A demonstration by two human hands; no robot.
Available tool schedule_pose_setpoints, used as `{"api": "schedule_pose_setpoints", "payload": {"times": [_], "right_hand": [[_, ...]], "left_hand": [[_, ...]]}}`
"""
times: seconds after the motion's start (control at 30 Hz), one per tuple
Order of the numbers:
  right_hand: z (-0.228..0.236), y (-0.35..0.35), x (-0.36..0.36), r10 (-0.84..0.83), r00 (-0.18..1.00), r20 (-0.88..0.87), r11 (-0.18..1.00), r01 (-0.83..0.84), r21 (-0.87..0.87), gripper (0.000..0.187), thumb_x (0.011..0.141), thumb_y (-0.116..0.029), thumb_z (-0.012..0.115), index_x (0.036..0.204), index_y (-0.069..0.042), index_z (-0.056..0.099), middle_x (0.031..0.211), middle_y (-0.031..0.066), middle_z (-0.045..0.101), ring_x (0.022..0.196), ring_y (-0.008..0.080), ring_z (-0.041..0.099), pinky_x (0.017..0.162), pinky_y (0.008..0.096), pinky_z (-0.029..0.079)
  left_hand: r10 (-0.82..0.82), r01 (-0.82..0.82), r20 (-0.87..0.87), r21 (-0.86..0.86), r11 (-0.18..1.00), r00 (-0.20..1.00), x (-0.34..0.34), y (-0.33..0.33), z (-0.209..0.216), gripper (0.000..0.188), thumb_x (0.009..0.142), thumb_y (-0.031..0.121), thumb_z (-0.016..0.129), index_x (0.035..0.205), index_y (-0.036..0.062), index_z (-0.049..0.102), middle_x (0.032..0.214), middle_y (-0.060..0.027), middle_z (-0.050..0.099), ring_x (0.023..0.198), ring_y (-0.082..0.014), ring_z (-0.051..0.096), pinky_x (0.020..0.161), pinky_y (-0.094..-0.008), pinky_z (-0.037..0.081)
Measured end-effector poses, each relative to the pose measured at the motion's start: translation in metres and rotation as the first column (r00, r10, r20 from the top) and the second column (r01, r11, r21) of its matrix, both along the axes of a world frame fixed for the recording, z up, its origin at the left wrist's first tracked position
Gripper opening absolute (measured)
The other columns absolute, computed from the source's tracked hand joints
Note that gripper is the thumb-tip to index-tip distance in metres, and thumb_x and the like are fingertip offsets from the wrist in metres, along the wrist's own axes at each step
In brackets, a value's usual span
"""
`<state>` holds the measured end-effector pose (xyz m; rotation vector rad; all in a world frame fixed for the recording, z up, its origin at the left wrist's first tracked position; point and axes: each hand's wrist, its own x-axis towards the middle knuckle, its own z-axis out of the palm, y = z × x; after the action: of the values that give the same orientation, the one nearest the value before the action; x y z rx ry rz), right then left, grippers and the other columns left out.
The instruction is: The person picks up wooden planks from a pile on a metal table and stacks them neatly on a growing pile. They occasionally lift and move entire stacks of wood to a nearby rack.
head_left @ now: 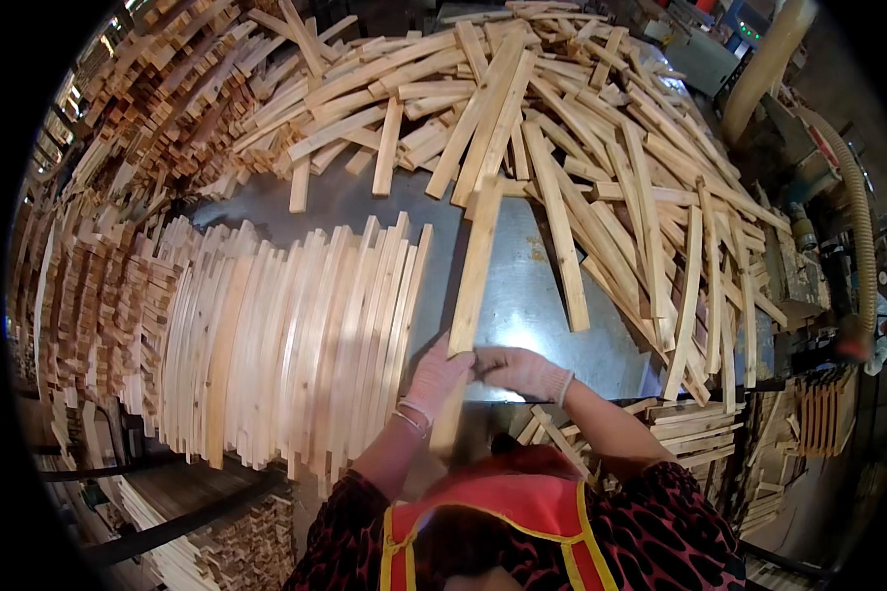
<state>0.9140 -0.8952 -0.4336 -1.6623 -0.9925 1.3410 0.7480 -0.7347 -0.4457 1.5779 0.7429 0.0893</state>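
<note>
A long pale wooden strip (476, 266) points away from me over the metal table, its near end at my hands. My left hand (439, 379), in a light glove, is closed round that end. Against the strip's right side, my gloved right hand (525, 372) has its fingers curled in, partly hiding what they grip. Below the hands another length of pale wood (449, 419) shows; whether it is the same piece I cannot tell. Just left of my left hand lies a row of strips (296, 345), side by side.
A loose heap of wooden strips (562, 128) covers the far and right parts of the metal table (508, 286). Stacked wood (99, 305) stands at the left. A ribbed hose (862, 236) and machinery are at the right. More strips (695, 433) lie below the table's right edge.
</note>
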Motion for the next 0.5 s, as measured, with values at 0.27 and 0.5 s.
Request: {"api": "schedule_pose_setpoints", "payload": {"times": [0.27, 0.5], "right_hand": [[0.003, 0.048, 0.169, -0.373, 0.297, 0.879, 0.762, 0.638, 0.108, 0.060, 0.086, -0.020, 0.070, 0.141, -0.007, 0.048, 0.127, 0.0257, 0.061, 0.117, 0.0468, 0.062, 0.099, 0.0549, 0.053], [0.020, 0.039, -0.021, -0.397, 0.861, 0.318, 0.877, 0.458, -0.146, 0.090, 0.085, -0.029, 0.073, 0.160, 0.000, 0.033, 0.142, 0.0361, 0.057, 0.129, 0.0505, 0.060, 0.112, 0.0481, 0.048]], "left_hand": [[0.166, 0.238, -0.334, 0.872, 0.427, 0.928, -0.033, -0.011, 0.013, 0.052, 0.085, 0.016, 0.070, 0.136, 0.0075, 0.065, 0.142, -0.0160, 0.061, 0.133, -0.0362, 0.057, 0.110, -0.0478, 0.047], [0.168, 0.188, -0.277, 0.891, 0.412, 0.946, -0.078, 0.002, -0.024, 0.049, 0.091, 0.018, 0.064, 0.138, 0.0056, 0.062, 0.144, -0.0158, 0.059, 0.142, -0.0380, 0.049, 0.121, -0.0540, 0.034]]}}
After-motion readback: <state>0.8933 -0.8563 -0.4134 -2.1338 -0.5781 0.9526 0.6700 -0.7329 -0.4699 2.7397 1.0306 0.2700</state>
